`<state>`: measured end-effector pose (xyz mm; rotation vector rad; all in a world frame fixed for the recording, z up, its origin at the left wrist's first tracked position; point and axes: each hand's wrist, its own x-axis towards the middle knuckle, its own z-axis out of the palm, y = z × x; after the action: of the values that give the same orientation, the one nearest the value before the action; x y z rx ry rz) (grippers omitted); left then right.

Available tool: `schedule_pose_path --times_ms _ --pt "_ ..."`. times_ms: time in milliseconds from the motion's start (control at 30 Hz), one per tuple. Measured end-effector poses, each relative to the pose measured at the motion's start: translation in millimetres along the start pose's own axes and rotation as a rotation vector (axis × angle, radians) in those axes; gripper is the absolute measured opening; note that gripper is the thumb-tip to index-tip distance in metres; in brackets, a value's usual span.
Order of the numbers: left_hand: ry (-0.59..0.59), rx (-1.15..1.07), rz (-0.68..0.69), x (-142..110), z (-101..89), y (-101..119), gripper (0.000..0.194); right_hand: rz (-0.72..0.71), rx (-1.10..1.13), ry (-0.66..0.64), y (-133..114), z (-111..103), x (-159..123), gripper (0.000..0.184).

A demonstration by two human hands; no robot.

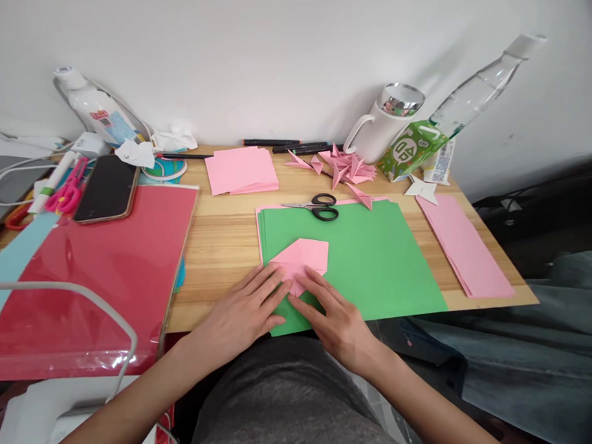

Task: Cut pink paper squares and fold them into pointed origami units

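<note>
Pink folded paper point(306, 253), long axis diagonal, square corner away-right

I see one partly folded sheet of pink origami paper point(306, 253), matte and plain, lying flat on the nine-o'clock side of a green paper stack point(377, 264). Its outline is angular: a short straight edge at twelve, an upright edge at three, a slanting one at ten. A line crosses its middle; below, partly covered, it narrows toward six.
</note>
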<state>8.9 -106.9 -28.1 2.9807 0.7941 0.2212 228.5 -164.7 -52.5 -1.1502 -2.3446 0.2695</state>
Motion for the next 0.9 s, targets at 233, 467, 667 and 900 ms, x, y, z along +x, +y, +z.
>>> schedule_pose_path --times_ms 233,467,667,900 --pt "-0.008 0.001 0.012 0.0 0.5 -1.7 0.053 0.017 0.0 0.012 -1.1 -0.2 1.5 0.045" --pt "0.0 0.001 0.012 -0.6 -0.2 -1.8 0.054 -0.015 0.015 0.052 -4.0 -0.3 3.7 0.036" --pt "0.033 0.0 0.006 -2.9 0.8 -1.7 0.053 -0.002 0.039 0.131 -3.5 0.0 5.1 0.034" --pt "0.034 0.021 0.001 -4.9 4.8 0.9 0.051 0.021 0.001 0.098 -4.4 1.8 2.9 0.037"
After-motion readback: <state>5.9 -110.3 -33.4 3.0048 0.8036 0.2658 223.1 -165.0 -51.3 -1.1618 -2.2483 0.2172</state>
